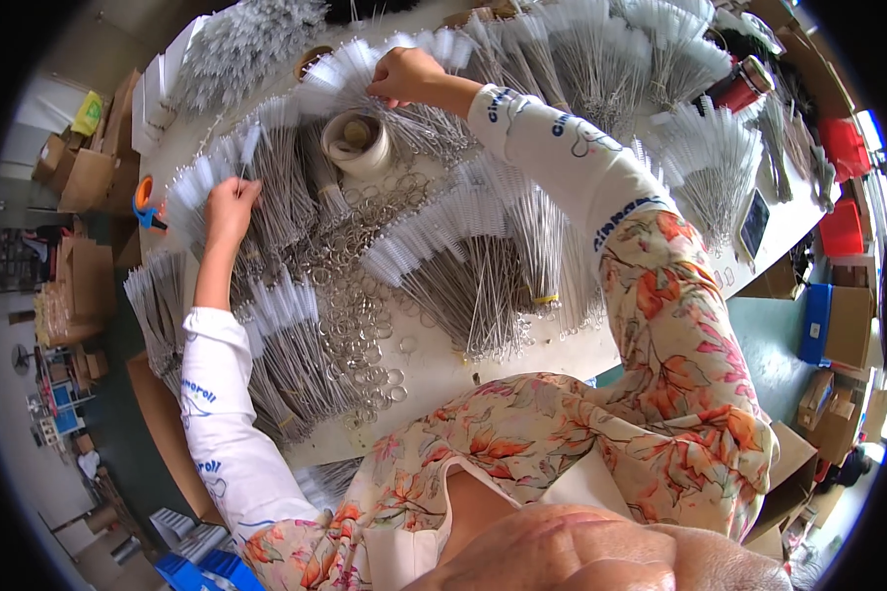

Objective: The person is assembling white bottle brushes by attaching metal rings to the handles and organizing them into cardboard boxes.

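Brushes (463, 271): fluffy white tops, thin gray wire stems, lying in bunches on the white table (419, 394).
Left hand (230, 207): fingertips pinched close, by brushes; can't tell what they hold.
Right hand (409, 77): fingers curled over brushes; can't tell its hold.

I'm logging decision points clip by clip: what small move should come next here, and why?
Probably a slight lift of the left hand: it is at a crowded group of white-bristled brushes, and whether it grips one can't be made out, so lifting should show it. The right hand is apart, at brushes beyond the white cylinder, so it seems out of the way.
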